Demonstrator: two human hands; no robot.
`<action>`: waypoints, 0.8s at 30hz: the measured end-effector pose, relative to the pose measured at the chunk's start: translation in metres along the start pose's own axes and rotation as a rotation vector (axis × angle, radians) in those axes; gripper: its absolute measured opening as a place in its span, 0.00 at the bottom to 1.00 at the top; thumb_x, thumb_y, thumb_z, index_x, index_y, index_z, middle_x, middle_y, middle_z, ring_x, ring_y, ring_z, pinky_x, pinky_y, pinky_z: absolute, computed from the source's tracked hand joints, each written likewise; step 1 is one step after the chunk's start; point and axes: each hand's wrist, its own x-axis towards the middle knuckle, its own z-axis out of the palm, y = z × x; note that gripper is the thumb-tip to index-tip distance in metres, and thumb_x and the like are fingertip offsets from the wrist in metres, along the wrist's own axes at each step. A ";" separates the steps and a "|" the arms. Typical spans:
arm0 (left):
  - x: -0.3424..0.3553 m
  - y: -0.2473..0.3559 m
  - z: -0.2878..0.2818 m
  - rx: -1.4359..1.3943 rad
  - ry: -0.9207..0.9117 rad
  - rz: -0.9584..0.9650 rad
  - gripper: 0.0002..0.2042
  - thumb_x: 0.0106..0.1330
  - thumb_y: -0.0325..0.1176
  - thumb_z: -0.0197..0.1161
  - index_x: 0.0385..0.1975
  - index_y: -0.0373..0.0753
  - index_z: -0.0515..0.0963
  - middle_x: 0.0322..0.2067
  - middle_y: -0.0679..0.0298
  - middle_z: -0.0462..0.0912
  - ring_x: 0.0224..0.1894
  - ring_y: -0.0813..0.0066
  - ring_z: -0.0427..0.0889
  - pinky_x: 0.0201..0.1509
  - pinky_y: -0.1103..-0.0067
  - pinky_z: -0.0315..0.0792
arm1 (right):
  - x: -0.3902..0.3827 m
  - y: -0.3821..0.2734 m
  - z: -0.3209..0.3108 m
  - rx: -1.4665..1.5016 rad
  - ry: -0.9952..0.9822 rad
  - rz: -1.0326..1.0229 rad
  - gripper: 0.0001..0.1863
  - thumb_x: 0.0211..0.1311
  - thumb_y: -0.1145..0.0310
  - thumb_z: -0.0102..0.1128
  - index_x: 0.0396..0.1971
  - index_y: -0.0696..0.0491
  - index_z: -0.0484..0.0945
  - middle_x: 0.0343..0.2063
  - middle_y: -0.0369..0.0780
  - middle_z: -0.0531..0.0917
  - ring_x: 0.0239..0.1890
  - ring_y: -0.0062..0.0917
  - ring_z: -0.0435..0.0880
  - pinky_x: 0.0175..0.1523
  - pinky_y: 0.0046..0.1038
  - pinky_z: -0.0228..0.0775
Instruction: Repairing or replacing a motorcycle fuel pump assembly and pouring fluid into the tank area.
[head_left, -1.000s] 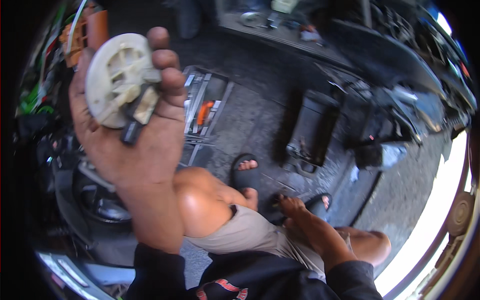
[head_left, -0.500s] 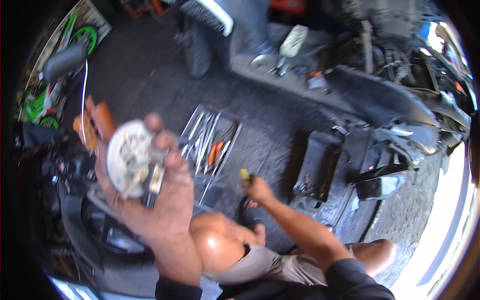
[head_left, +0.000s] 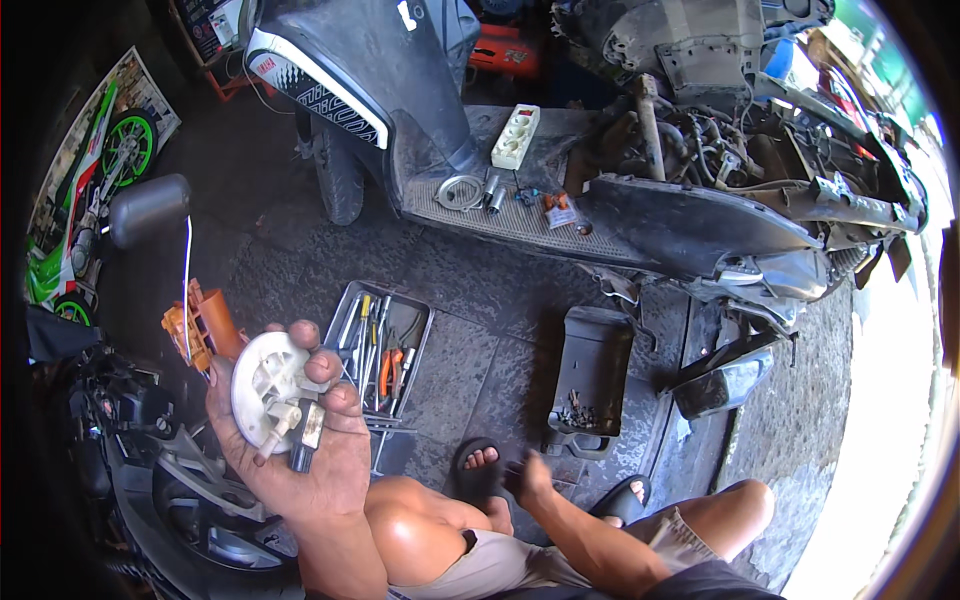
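My left hand (head_left: 335,480) is raised palm up, fingers curled around a fuel pump assembly. Its round white flange (head_left: 256,385) faces me, with a pale nozzle and a dark connector (head_left: 303,450) over the palm. Beyond the fingers juts its orange housing (head_left: 215,322). A thin wire arm runs from there to a dark grey float (head_left: 150,212). Lower, between my sandalled feet, my right hand (head_left: 538,482) is closed, with something dark at its fingers that I cannot make out.
A metal tray of hand tools (head_left: 425,335) lies on the floor beyond my left hand. A partly stripped scooter (head_left: 690,225) stands across the far side, a power strip (head_left: 514,137) on its footboard. A black bin (head_left: 595,350) holds small hardware. Motorcycle parts (head_left: 165,480) crowd the left.
In the picture both hands and the pump sit lower, as the whole view has shifted too. The yellow-ended dark thing in my right hand no longer shows its yellow end.
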 end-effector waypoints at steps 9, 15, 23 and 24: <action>-0.008 -0.028 0.016 0.112 0.033 -0.038 0.21 0.70 0.48 0.53 0.45 0.32 0.75 0.43 0.52 0.76 0.40 0.64 0.78 0.37 0.73 0.80 | 0.078 -0.071 -0.049 0.156 0.214 -0.334 0.16 0.59 0.66 0.48 0.47 0.52 0.69 0.35 0.40 0.73 0.32 0.36 0.79 0.32 0.41 0.74; -0.028 -0.050 0.042 0.187 0.089 0.000 0.19 0.68 0.48 0.56 0.43 0.35 0.76 0.40 0.51 0.79 0.35 0.64 0.80 0.33 0.75 0.80 | 0.072 -0.103 -0.040 -0.204 0.172 -0.444 0.16 0.59 0.67 0.49 0.43 0.57 0.78 0.28 0.44 0.81 0.24 0.33 0.81 0.27 0.34 0.73; 0.010 -0.077 0.098 0.512 0.009 -0.049 0.16 0.65 0.47 0.59 0.38 0.38 0.77 0.34 0.55 0.83 0.30 0.67 0.83 0.32 0.74 0.80 | 0.095 0.176 -0.106 -1.419 -0.157 -0.914 0.18 0.58 0.56 0.51 0.37 0.53 0.84 0.33 0.42 0.85 0.34 0.30 0.83 0.41 0.36 0.75; 0.016 -0.076 0.107 0.556 0.000 -0.027 0.16 0.66 0.46 0.59 0.40 0.38 0.77 0.34 0.54 0.83 0.31 0.67 0.83 0.33 0.73 0.81 | 0.019 0.286 -0.056 -1.281 -0.188 -0.817 0.18 0.59 0.55 0.50 0.39 0.52 0.81 0.36 0.41 0.83 0.37 0.29 0.81 0.44 0.34 0.72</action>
